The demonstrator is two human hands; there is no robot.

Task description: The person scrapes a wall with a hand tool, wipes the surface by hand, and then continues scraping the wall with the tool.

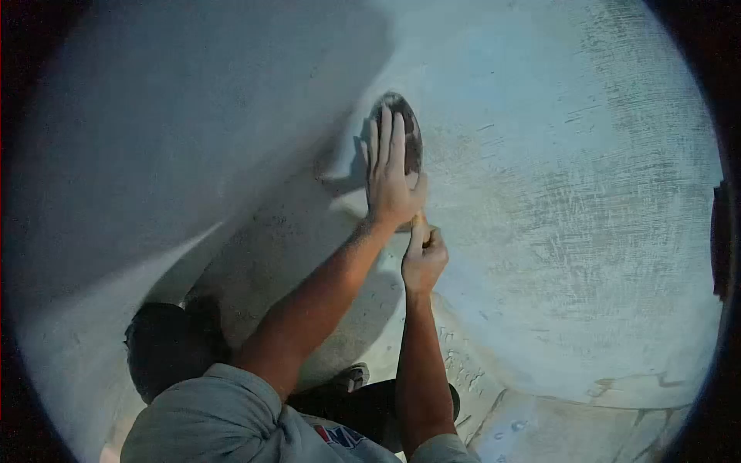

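Observation:
A dark oval hand tool (413, 143) lies flat against the pale, rough surface near the middle of the view. My left hand (392, 181) presses on it with the fingers stretched out and slightly apart, covering much of its face. Just below, my right hand (424, 266) is closed round the tool's narrow handle (417, 222), which is mostly hidden by the fingers. Both wrists are close together.
Scratch marks cover the pale surface (571, 224) on the right, and shadow falls across its left part. A dark rounded shape (174, 347) is at lower left. A shoe (357, 376) shows below, near a seam in the floor (490, 413).

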